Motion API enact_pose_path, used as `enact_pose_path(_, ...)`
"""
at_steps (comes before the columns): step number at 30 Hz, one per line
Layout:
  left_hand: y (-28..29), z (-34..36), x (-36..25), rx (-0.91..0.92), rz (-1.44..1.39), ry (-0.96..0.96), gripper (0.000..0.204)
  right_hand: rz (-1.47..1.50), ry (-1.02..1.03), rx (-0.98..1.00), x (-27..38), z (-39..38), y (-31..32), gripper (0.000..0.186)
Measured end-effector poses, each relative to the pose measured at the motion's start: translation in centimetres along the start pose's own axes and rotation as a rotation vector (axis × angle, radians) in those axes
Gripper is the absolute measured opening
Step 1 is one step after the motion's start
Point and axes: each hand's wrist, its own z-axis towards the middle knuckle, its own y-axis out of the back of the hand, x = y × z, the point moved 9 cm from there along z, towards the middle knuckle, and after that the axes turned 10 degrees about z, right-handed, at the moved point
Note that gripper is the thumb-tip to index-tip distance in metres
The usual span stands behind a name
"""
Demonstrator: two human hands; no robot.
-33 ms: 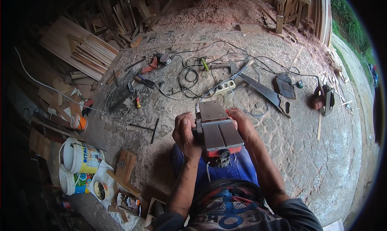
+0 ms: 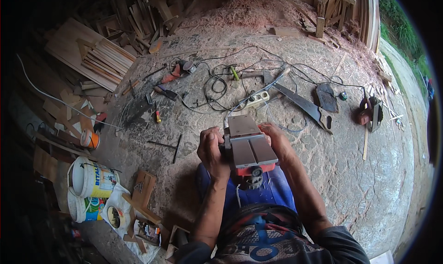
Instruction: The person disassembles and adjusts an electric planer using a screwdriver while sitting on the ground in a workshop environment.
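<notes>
An electric planer (image 2: 249,146) with a red body lies upside down over my lap, its grey metal sole plate facing up. My left hand (image 2: 212,152) grips its left side with the fingers curled against the body. My right hand (image 2: 276,142) holds the right side, the fingers near the front of the plate. The planer's cord runs forward toward a white power strip (image 2: 256,99) on the stone floor. I sit on the ground in blue trousers (image 2: 272,192).
A handsaw (image 2: 307,108) and a dark flat pad (image 2: 326,97) lie ahead on the right, with a round-bladed power tool (image 2: 371,112) further right. Tangled cables (image 2: 212,86), a hammer (image 2: 253,74) and a screwdriver (image 2: 158,115) are scattered ahead. White buckets (image 2: 90,178) stand at left, wooden slats (image 2: 99,59) behind.
</notes>
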Motion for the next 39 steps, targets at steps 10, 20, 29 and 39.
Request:
enact_pose_path(10, 0.7, 0.5, 6.1, -0.019, 0.059, 0.124, 0.028, 0.062, -0.171, -0.099, -1.2, -0.3, -0.7, 0.031)
enact_pose_path(20, 1.3, 0.0, 4.5, -0.012, 0.253, -0.100, 0.021, 0.028, -0.155, -0.069, -1.9, 0.6, -1.0, 0.031)
enact_pose_path(29, 5.2, 1.8, 1.0, -0.159, 0.218, -0.104, 0.021, 0.009, -0.113, 0.094, 0.2, 2.4, -6.9, 0.027)
enact_pose_path(39, 12.1, 1.6, 1.7, -0.311, -0.061, -0.181, 0.029, 0.056, -0.221, 0.206, -2.9, 3.5, -13.2, 0.025)
